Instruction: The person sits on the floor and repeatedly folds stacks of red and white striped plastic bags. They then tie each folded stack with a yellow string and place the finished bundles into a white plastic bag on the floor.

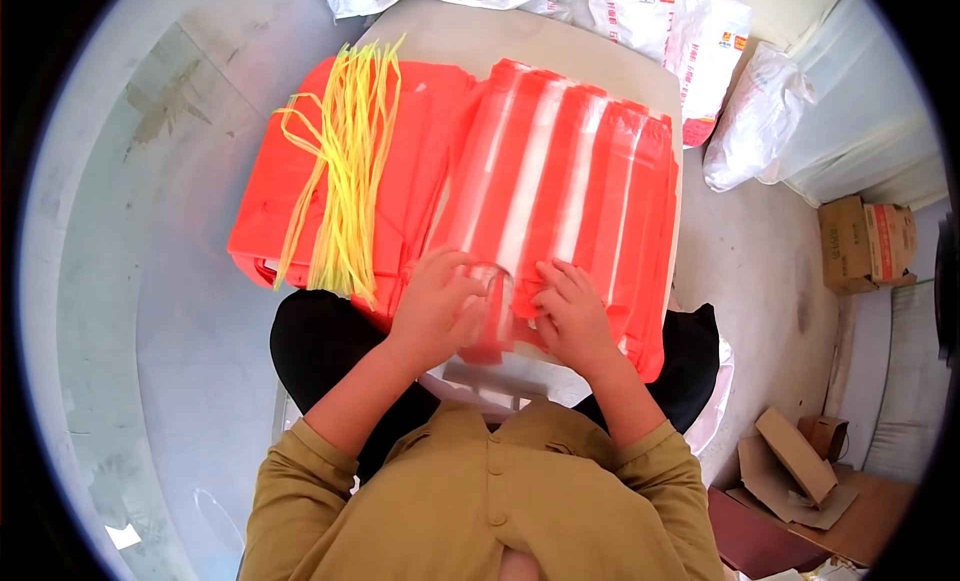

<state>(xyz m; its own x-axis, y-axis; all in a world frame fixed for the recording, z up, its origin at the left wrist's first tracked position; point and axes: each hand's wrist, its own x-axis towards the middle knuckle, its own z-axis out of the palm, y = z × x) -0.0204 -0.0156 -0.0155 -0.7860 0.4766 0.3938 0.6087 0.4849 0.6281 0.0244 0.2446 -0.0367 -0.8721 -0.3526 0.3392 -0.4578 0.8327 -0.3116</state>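
Observation:
Red-and-clear striped plastic bags (567, 161) lie in a flat stack on the table before me. At its near edge my left hand (437, 306) is closed on a loose flap of bag, which is smeared by motion. A short way to the right, my right hand (573, 311) has its fingers bent and pinched on the same near edge. Left of the stack sits a pile of folded red plastic (425, 131). Across that pile lies a loose bundle of yellow plastic strips (350, 191). The fingertips of both hands are partly hidden by plastic.
A pale tabletop (440, 26) shows beyond the stacks. White printed sacks (705, 51) stand past its far right edge, beside another white sack (757, 116). Cardboard boxes (865, 243) rest by the right wall. Flattened cardboard (795, 471) lies at the lower right.

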